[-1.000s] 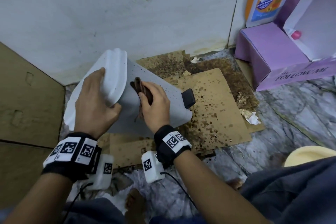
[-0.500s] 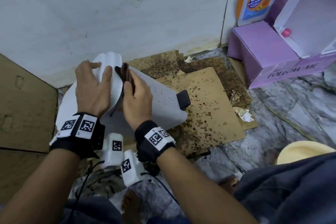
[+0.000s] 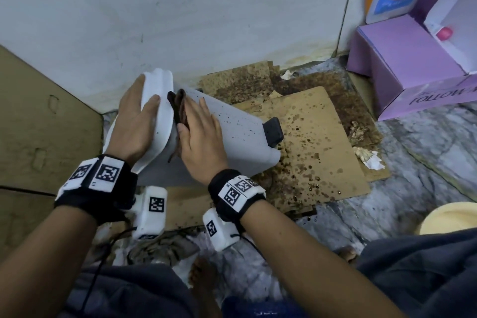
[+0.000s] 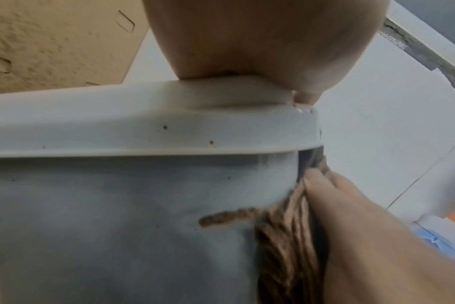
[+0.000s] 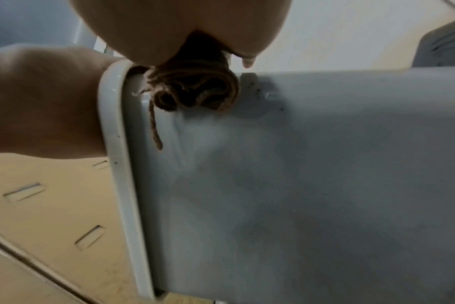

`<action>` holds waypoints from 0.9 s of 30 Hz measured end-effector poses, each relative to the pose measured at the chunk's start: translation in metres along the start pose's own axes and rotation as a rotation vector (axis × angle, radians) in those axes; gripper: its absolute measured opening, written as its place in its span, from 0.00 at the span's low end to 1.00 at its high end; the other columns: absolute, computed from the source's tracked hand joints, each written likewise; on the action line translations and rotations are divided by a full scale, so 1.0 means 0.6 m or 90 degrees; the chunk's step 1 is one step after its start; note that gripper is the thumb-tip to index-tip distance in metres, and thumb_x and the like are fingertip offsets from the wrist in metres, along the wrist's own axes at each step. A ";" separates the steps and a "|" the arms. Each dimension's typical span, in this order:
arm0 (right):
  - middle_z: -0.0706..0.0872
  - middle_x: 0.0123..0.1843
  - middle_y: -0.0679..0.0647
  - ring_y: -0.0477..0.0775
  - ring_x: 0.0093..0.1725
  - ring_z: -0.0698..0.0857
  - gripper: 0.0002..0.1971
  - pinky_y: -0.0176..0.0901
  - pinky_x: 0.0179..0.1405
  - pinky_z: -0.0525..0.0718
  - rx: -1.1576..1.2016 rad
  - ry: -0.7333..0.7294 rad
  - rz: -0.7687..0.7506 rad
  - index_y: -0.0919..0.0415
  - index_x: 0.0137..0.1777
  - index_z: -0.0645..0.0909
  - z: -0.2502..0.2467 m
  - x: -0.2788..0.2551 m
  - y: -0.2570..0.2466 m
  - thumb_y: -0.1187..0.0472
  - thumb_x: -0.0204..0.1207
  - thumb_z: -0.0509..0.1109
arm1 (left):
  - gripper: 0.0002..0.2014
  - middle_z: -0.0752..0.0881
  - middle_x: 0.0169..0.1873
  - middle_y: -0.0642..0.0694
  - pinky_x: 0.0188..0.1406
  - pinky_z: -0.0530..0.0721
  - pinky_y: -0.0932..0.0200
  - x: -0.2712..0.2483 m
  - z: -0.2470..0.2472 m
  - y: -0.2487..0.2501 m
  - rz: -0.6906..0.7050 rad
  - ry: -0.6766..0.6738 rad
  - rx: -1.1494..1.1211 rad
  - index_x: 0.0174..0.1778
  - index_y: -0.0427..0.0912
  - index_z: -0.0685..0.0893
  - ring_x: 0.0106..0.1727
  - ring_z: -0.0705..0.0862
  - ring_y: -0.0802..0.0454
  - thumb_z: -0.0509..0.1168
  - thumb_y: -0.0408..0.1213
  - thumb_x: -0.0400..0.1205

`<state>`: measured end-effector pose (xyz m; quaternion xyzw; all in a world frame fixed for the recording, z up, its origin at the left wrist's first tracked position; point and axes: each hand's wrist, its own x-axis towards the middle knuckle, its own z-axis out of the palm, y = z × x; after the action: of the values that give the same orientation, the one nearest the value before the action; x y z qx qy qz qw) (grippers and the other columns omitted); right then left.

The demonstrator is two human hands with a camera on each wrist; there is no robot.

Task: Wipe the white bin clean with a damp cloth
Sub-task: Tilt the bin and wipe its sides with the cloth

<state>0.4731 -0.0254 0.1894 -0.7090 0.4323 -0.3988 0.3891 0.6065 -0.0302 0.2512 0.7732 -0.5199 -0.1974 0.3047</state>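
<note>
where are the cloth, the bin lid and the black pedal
cloth (image 5: 195,92): right wrist view, on its bunched brown folds
bin lid (image 3: 158,100): head view, on its white rim beside the fingers
pedal (image 3: 273,131): head view, on its black top face

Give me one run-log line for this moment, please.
left hand steadies lid | right hand presses cloth on bin | specks remain

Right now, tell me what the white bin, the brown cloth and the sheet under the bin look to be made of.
White bin: apparently moulded plastic, smooth with a slight sheen, rounded lid rim, dark specks on it.
Brown cloth: woven or knitted fabric, matte, ribbed folds and a loose frayed thread; dampness cannot be judged.
Sheet: looks like cardboard, tan and matte, heavily spotted with brown stains.
</note>
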 end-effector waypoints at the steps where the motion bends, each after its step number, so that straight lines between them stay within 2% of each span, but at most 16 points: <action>1: 0.61 0.84 0.54 0.53 0.85 0.49 0.25 0.58 0.83 0.50 -0.009 -0.004 -0.002 0.60 0.83 0.57 -0.001 -0.002 0.008 0.58 0.86 0.51 | 0.29 0.57 0.86 0.51 0.84 0.56 0.49 -0.001 -0.002 -0.002 0.004 0.002 0.004 0.87 0.50 0.55 0.85 0.57 0.53 0.52 0.48 0.88; 5: 0.62 0.83 0.57 0.54 0.85 0.51 0.24 0.53 0.84 0.53 0.008 0.008 0.054 0.64 0.82 0.60 -0.013 -0.011 0.051 0.59 0.87 0.51 | 0.29 0.57 0.86 0.51 0.84 0.54 0.52 -0.004 -0.010 -0.010 0.004 0.003 0.003 0.87 0.50 0.56 0.85 0.57 0.54 0.52 0.47 0.89; 8: 0.67 0.81 0.58 0.55 0.83 0.59 0.22 0.40 0.82 0.56 0.040 0.020 0.105 0.65 0.80 0.65 -0.027 -0.010 0.073 0.64 0.86 0.54 | 0.29 0.57 0.86 0.52 0.84 0.53 0.52 -0.005 -0.011 -0.014 0.004 0.001 0.005 0.87 0.51 0.56 0.85 0.57 0.55 0.52 0.49 0.88; 12: 0.76 0.75 0.60 0.57 0.75 0.73 0.21 0.45 0.76 0.67 0.078 0.095 0.138 0.66 0.76 0.71 -0.040 0.000 0.065 0.68 0.83 0.58 | 0.29 0.58 0.86 0.49 0.84 0.54 0.50 -0.006 -0.004 -0.001 0.015 0.008 0.023 0.87 0.49 0.56 0.85 0.58 0.52 0.53 0.49 0.89; 15: 0.79 0.72 0.57 0.53 0.72 0.76 0.21 0.39 0.71 0.72 0.198 0.138 0.111 0.60 0.75 0.71 -0.042 0.009 0.017 0.68 0.83 0.59 | 0.29 0.57 0.86 0.48 0.84 0.52 0.51 -0.018 0.013 0.023 0.028 -0.001 0.036 0.87 0.47 0.55 0.86 0.55 0.51 0.53 0.47 0.90; 17: 0.78 0.74 0.56 0.51 0.73 0.74 0.21 0.33 0.70 0.68 0.201 0.137 0.063 0.59 0.76 0.71 -0.038 0.013 -0.010 0.68 0.83 0.57 | 0.29 0.56 0.86 0.47 0.84 0.52 0.52 -0.024 0.028 0.037 0.039 -0.005 0.048 0.87 0.48 0.55 0.86 0.54 0.51 0.52 0.49 0.89; 19: 0.73 0.78 0.54 0.48 0.77 0.69 0.22 0.31 0.74 0.63 0.197 0.124 0.055 0.59 0.79 0.68 -0.036 0.011 -0.014 0.66 0.85 0.54 | 0.32 0.56 0.86 0.46 0.83 0.52 0.50 -0.025 0.038 0.046 0.056 -0.006 0.055 0.87 0.48 0.55 0.86 0.53 0.51 0.51 0.53 0.87; 21: 0.67 0.82 0.52 0.47 0.82 0.61 0.23 0.39 0.81 0.59 0.177 0.100 0.048 0.58 0.81 0.64 -0.040 0.005 0.004 0.63 0.86 0.52 | 0.34 0.56 0.86 0.47 0.83 0.52 0.48 -0.023 0.044 0.051 0.058 -0.016 0.058 0.87 0.50 0.54 0.86 0.53 0.52 0.50 0.56 0.84; 23: 0.64 0.83 0.53 0.51 0.85 0.54 0.23 0.48 0.83 0.56 0.115 0.086 0.034 0.59 0.82 0.62 -0.044 -0.001 0.029 0.62 0.86 0.51 | 0.34 0.56 0.86 0.48 0.84 0.52 0.45 -0.022 0.048 0.054 0.057 -0.023 0.063 0.87 0.51 0.54 0.86 0.52 0.53 0.50 0.56 0.84; 24: 0.63 0.84 0.54 0.52 0.85 0.53 0.23 0.50 0.84 0.55 0.091 0.084 0.034 0.60 0.82 0.61 -0.047 -0.002 0.040 0.62 0.86 0.51 | 0.33 0.55 0.86 0.48 0.84 0.51 0.45 -0.022 0.050 0.055 0.058 -0.023 0.068 0.87 0.51 0.54 0.86 0.51 0.52 0.50 0.55 0.85; 27: 0.59 0.85 0.54 0.52 0.85 0.54 0.23 0.47 0.83 0.56 0.049 0.073 0.062 0.62 0.82 0.61 -0.057 -0.009 0.075 0.61 0.87 0.50 | 0.32 0.55 0.86 0.48 0.84 0.51 0.45 -0.020 0.048 0.059 0.054 -0.023 0.075 0.87 0.51 0.54 0.86 0.51 0.53 0.51 0.53 0.87</action>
<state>0.4272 -0.0423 0.1607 -0.6475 0.4721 -0.4357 0.4100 0.5596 -0.0364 0.2540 0.7636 -0.5681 -0.1675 0.2573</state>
